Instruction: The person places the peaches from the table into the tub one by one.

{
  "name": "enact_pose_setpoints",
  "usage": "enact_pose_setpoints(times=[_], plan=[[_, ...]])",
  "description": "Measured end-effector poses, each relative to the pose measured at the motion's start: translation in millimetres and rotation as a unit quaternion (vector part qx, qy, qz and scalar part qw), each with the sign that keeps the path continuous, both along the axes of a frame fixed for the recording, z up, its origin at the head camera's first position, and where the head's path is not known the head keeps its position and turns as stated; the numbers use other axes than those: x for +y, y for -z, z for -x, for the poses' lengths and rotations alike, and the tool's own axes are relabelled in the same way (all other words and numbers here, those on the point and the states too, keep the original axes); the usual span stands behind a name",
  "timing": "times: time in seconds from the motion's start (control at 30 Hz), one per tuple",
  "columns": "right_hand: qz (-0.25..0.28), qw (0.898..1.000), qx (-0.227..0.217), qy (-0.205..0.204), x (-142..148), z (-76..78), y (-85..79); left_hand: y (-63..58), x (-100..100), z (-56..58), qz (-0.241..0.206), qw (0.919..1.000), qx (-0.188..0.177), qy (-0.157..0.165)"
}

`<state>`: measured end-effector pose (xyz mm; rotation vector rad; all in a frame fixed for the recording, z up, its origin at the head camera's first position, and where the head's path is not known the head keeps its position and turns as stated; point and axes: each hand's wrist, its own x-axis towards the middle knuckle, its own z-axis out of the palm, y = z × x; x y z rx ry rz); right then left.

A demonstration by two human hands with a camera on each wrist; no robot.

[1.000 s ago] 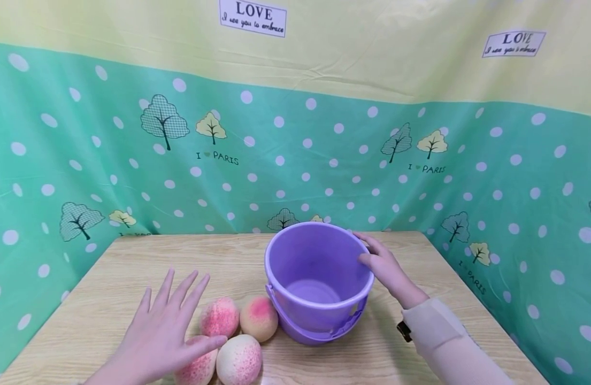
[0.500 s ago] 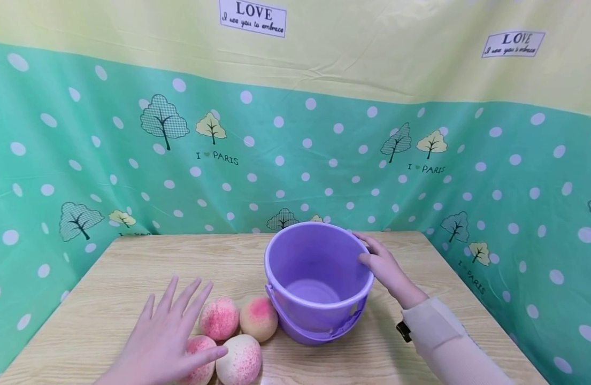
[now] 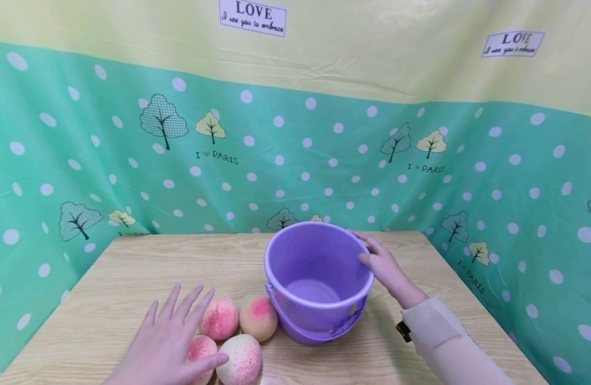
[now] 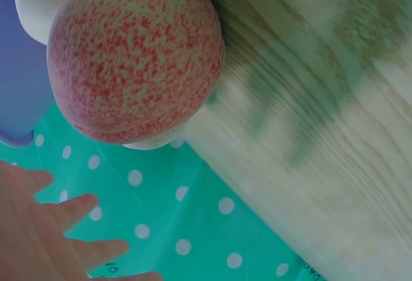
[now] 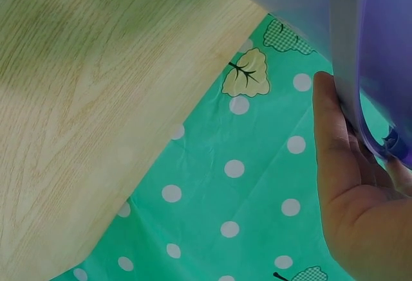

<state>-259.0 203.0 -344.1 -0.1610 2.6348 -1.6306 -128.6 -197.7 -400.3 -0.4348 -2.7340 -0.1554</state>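
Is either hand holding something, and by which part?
The right hand holds the purple bucket by its rim, on the right side; the left hand holds nothing.

wood-grain table (image 3: 199, 259), four pink-blushed balls (image 3: 239, 358) clustered, purple bucket (image 3: 319, 319) upright beside them

Compared with a second ago, the left hand (image 3: 167, 342) sits lower in the head view and slightly further right; its fingertips (image 3: 177, 287) have dropped with it; the index finger (image 3: 201, 307), earlier just clear of the rear-left peach (image 3: 220, 320), now laps that fruit's left edge; the thumb (image 3: 221, 359) has slid from the top edge of the front-right peach (image 3: 242, 361) down its left side; the top of the front-left peach (image 3: 204, 346), formerly hidden, now shows above the thumb.
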Motion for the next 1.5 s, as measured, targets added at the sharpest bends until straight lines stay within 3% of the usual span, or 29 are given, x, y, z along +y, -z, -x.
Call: enact_pose_setpoints(times=[0.5, 0.93, 1.33, 1.5], plan=[[0.0, 1.0, -0.009, 0.002, 0, -0.5, -0.3, 13.4, -1, -0.6, 0.002, 1.0, 0.008, -0.003], [0.002, 1.0, -0.009, -0.002, -1, -0.1, 0.2, 22.2, 1, -4.1, 0.005, 0.9998, -0.008, -0.018], [0.002, 1.0, -0.006, 0.002, -1, -0.2, 0.2, 31.2, 5, -4.8, 0.007, 0.9982, -0.055, -0.026], [0.005, 1.0, -0.005, 0.002, -1, -0.4, 0.8, 34.1, 6, -5.2, 0.004, 0.9984, -0.052, -0.022]])
